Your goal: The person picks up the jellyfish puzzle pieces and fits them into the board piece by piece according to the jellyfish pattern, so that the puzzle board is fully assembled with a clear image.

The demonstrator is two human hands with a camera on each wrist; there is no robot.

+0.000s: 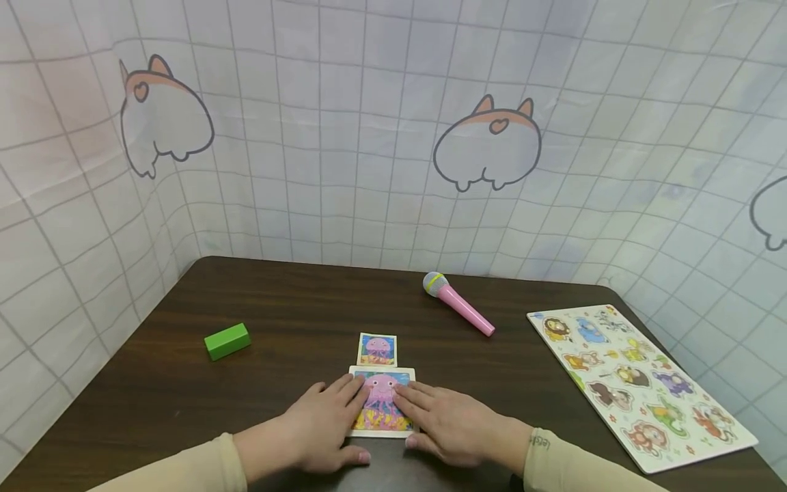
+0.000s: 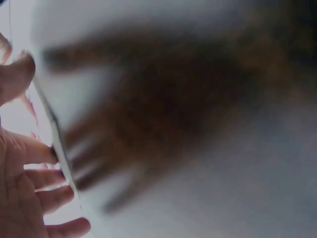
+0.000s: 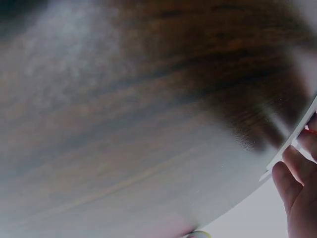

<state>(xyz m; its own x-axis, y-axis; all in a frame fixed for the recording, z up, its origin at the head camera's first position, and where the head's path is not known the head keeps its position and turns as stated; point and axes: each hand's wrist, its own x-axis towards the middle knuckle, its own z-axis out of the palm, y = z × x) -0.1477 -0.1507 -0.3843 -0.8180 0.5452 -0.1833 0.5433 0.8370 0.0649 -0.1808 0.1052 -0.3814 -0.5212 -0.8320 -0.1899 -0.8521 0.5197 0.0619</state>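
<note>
A square jellyfish picture board (image 1: 384, 402) with a white border lies flat near the front of the table. My left hand (image 1: 324, 425) rests its extended fingertips on the board's left side. From the other side, my right hand (image 1: 453, 425) lays its fingers on the right part. Just beyond the board's far edge is a smaller card (image 1: 378, 350) with a matching pink jellyfish. In the left wrist view, the fingers (image 2: 54, 198) reach the board's edge. The right wrist view shows fingertips (image 3: 285, 181) at its thin white edge (image 3: 280, 158).
On the dark wooden table (image 1: 295, 301), a green block (image 1: 227, 342) lies at the left. A pink toy microphone (image 1: 461, 305) is at the back, right of centre. An animal picture board (image 1: 639, 383) lies along the right side. White grid-patterned cloth (image 1: 344, 137) hangs behind.
</note>
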